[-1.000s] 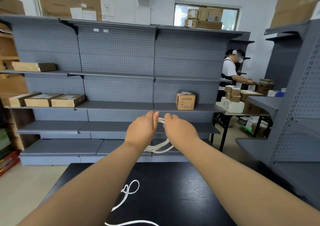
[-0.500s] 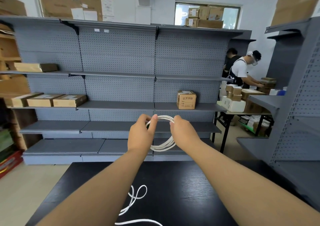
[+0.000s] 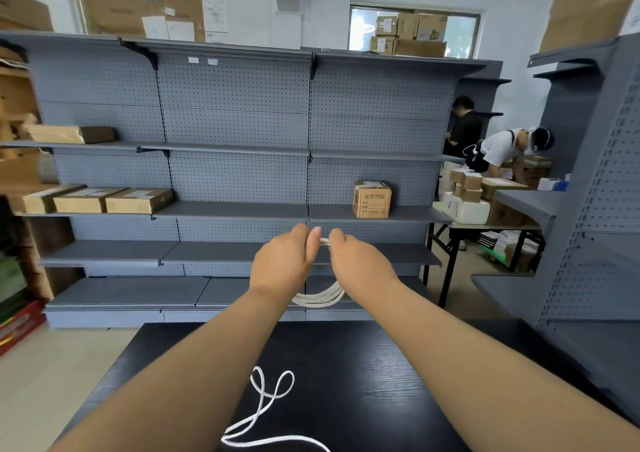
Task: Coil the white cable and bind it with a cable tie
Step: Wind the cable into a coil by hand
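Both hands are meeting out in front, above the far edge of the table [image 3: 381,382]. The left hand [image 3: 282,264] is pinching the top of the cable [image 3: 320,297], with its fingers curled in and its thumb tip pressing toward the other hand. The right hand [image 3: 360,268] is gripping the same bundle just beside it, fingers folded round the strands and knuckles almost touching the left's. A short bit of white is showing in the gap between them.

Below the wrists the cable is hanging as a loop of several strands. It is sagging in a shallow arc in the air, clear of the table. The loose tail [image 3: 273,392] is lying on the black tabletop nearer the person, curling into two small loops between the forearms and running off toward the bottom of the view. Where it is joining the loop is hidden behind the left forearm.

Behind, grey shelving [image 3: 239,129] is carrying a box [image 3: 371,198] on the right and flat boxes [image 3: 86,200] on the left. At far right a person in black [image 3: 465,126] is standing, and a person in white [image 3: 498,146] is bending over cartons.
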